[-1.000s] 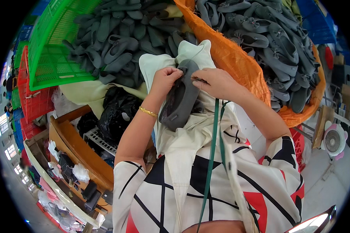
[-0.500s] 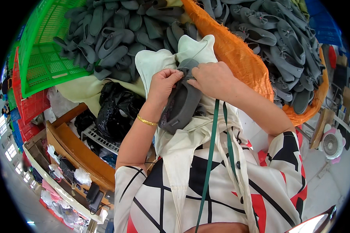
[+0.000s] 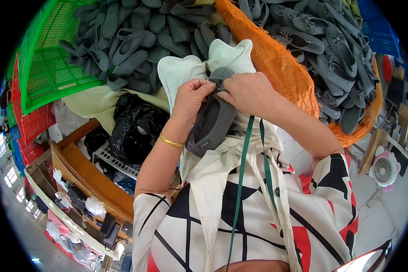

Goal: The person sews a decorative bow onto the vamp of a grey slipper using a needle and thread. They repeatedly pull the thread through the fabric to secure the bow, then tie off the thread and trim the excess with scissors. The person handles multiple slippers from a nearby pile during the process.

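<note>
A dark grey slip-on shoe [image 3: 211,124] rests on my lap, its toe pointing away from me and its heel toward my body. At the toe end, my left hand [image 3: 195,94] pinches with thumb and forefinger by the front of the shoe's opening. My right hand [image 3: 249,93] is closed on the other side of the toe, its fingers curled over the upper. Whatever small part sits between the fingertips is hidden by them. A cream apron [image 3: 204,181] lies under the shoe.
Grey shoes fill a green plastic crate [image 3: 54,77] at the far left. More, with bows, lie in an orange sack [image 3: 276,59] at the far right. A black plastic bag [image 3: 138,127] and a wooden drawer unit [image 3: 90,163] stand left; a fan [image 3: 385,167] stands right.
My hands keep nearly the same place on the shoe, with only slight finger movement. The surroundings shift a little in the picture.
</note>
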`<state>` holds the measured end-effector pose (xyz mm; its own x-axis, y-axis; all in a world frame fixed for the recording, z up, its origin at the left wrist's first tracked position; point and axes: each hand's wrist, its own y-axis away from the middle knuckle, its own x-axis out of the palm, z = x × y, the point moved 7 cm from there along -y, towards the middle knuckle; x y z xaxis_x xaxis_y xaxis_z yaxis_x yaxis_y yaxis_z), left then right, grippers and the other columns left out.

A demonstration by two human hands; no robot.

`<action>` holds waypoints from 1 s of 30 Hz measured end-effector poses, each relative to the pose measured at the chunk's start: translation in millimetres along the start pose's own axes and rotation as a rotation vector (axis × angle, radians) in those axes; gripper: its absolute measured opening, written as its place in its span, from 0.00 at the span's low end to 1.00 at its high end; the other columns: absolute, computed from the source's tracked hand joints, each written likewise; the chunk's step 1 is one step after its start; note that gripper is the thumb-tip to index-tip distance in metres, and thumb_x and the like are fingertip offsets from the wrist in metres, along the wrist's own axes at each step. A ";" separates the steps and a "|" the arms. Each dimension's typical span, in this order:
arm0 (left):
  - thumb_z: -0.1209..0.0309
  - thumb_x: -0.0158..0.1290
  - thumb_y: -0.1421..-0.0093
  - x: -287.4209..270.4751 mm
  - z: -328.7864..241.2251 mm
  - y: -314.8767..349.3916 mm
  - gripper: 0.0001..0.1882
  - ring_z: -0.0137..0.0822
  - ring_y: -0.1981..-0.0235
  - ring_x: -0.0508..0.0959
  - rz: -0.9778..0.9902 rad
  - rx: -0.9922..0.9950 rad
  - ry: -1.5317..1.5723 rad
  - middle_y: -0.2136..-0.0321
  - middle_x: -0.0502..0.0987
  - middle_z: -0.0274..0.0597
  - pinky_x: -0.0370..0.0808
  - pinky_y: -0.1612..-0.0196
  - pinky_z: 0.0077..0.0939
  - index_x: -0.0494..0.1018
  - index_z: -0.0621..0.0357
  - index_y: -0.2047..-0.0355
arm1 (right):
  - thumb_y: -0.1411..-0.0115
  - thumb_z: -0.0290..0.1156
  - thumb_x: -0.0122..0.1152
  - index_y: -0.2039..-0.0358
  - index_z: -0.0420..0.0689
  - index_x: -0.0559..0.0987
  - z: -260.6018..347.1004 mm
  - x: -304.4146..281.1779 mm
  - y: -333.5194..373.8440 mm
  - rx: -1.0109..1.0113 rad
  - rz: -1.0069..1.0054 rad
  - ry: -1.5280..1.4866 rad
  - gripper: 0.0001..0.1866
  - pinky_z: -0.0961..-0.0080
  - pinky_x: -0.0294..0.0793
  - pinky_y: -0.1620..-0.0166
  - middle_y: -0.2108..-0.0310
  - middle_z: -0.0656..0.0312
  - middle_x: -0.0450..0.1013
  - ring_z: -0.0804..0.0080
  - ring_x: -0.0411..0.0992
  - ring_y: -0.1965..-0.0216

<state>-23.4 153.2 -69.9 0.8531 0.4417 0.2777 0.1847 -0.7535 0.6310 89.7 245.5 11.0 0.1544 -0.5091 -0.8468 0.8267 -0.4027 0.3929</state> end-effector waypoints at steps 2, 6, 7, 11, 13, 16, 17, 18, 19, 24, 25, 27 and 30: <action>0.68 0.62 0.39 0.7 -0.5 0.3 0.05 0.19 0.71 0.73 0.000 -0.001 0.005 0.70 0.81 0.28 0.68 0.65 0.15 0.81 0.55 0.66 | 0.36 0.47 0.56 0.69 0.42 0.82 -0.1 -0.9 0.6 0.006 -0.003 -0.026 0.20 0.59 0.77 0.61 0.71 0.55 0.79 0.55 0.79 0.64; 0.68 0.62 0.39 0.0 0.6 -0.1 0.05 0.19 0.71 0.73 0.004 0.003 0.009 0.70 0.80 0.27 0.68 0.66 0.15 0.81 0.55 0.66 | 0.36 0.47 0.55 0.70 0.42 0.82 -0.3 -0.2 0.8 0.002 -0.007 -0.025 0.20 0.59 0.77 0.62 0.71 0.55 0.79 0.54 0.79 0.65; 0.68 0.62 0.39 -0.8 0.9 0.1 0.05 0.19 0.72 0.73 0.005 0.003 0.006 0.70 0.80 0.27 0.68 0.66 0.15 0.81 0.55 0.66 | 0.36 0.47 0.55 0.70 0.42 0.82 0.8 -0.3 0.5 -0.005 -0.011 -0.022 0.20 0.59 0.77 0.62 0.71 0.55 0.79 0.54 0.79 0.65; 0.68 0.62 0.39 1.5 -0.1 -0.5 0.05 0.19 0.72 0.73 0.000 0.003 -0.006 0.70 0.80 0.27 0.68 0.66 0.15 0.81 0.55 0.66 | 0.36 0.48 0.55 0.73 0.45 0.79 -1.8 5.1 -1.1 -0.034 -0.067 0.016 0.19 0.61 0.76 0.68 0.74 0.59 0.77 0.58 0.78 0.68; 0.68 0.62 0.39 1.7 -0.3 -0.3 0.05 0.19 0.72 0.73 -0.001 0.004 -0.013 0.70 0.80 0.27 0.68 0.66 0.15 0.81 0.55 0.66 | 0.36 0.48 0.55 0.74 0.45 0.79 -1.7 6.2 -1.1 -0.041 -0.083 0.001 0.19 0.60 0.76 0.68 0.75 0.59 0.77 0.57 0.78 0.68; 0.69 0.61 0.39 1.4 -2.3 1.9 0.05 0.20 0.72 0.72 -0.015 0.021 -0.018 0.71 0.80 0.28 0.69 0.66 0.16 0.81 0.57 0.66 | 0.36 0.50 0.55 0.72 0.43 0.81 2.8 4.4 6.2 -0.014 -0.007 -0.071 0.21 0.58 0.76 0.63 0.74 0.56 0.78 0.54 0.78 0.65; 0.70 0.61 0.39 0.0 -7.4 4.8 0.05 0.20 0.72 0.72 -0.041 0.079 -0.062 0.71 0.79 0.28 0.69 0.65 0.16 0.81 0.58 0.66 | 0.37 0.50 0.56 0.71 0.43 0.80 9.3 2.5 14.4 -0.067 -0.018 -0.078 0.21 0.59 0.76 0.63 0.73 0.56 0.78 0.54 0.78 0.67; 0.71 0.61 0.39 -0.1 -13.6 8.8 0.05 0.21 0.72 0.72 -0.063 0.138 -0.107 0.71 0.78 0.28 0.69 0.65 0.16 0.80 0.59 0.66 | 0.37 0.50 0.56 0.70 0.43 0.80 14.5 0.5 26.1 -0.116 -0.030 -0.084 0.21 0.59 0.76 0.64 0.73 0.56 0.78 0.54 0.77 0.68; 0.71 0.60 0.39 -0.1 -19.8 14.0 0.05 0.21 0.72 0.71 -0.086 0.197 -0.152 0.71 0.78 0.29 0.69 0.65 0.17 0.80 0.60 0.66 | 0.37 0.51 0.57 0.69 0.43 0.79 19.6 -2.0 33.7 -0.165 -0.042 -0.090 0.21 0.59 0.76 0.65 0.73 0.56 0.78 0.54 0.77 0.69; 0.75 0.60 0.42 27.4 -40.3 56.4 0.03 0.24 0.71 0.70 -0.003 0.476 -0.554 0.71 0.73 0.33 0.67 0.66 0.18 0.78 0.62 0.68 | 0.36 0.38 0.62 0.65 0.44 0.74 -7.3 10.1 30.9 0.132 -0.022 -1.048 0.11 0.74 0.76 0.67 0.65 0.60 0.78 0.71 0.78 0.67; 0.76 0.60 0.41 30.5 -36.2 61.1 0.03 0.24 0.71 0.70 0.010 0.418 -0.580 0.71 0.73 0.34 0.67 0.66 0.18 0.78 0.62 0.68 | 0.35 0.36 0.61 0.65 0.45 0.74 -12.6 18.3 28.5 0.186 0.012 -1.442 0.09 0.77 0.75 0.67 0.65 0.60 0.78 0.74 0.77 0.67; 0.75 0.60 0.41 31.5 -29.8 64.0 0.04 0.25 0.72 0.71 0.020 0.348 -0.617 0.72 0.73 0.34 0.67 0.68 0.19 0.78 0.63 0.69 | 0.33 0.33 0.59 0.64 0.46 0.73 -29.3 26.7 24.3 0.236 -0.069 -1.962 0.06 0.86 0.71 0.71 0.67 0.64 0.75 0.80 0.72 0.70; 0.73 0.59 0.41 19.1 -8.1 64.6 0.06 0.24 0.73 0.71 0.014 0.228 -0.579 0.72 0.74 0.34 0.69 0.70 0.20 0.77 0.63 0.71 | 0.33 0.31 0.58 0.64 0.43 0.75 -79.8 6.5 24.7 0.105 -0.408 -2.158 0.06 0.81 0.72 0.73 0.70 0.63 0.74 0.78 0.72 0.74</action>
<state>0.8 117.0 -18.0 0.9706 0.1436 -0.1934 0.2168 -0.8705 0.4418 154.3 293.0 -13.4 -0.6976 -0.2057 0.6863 0.6131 -0.6670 0.4233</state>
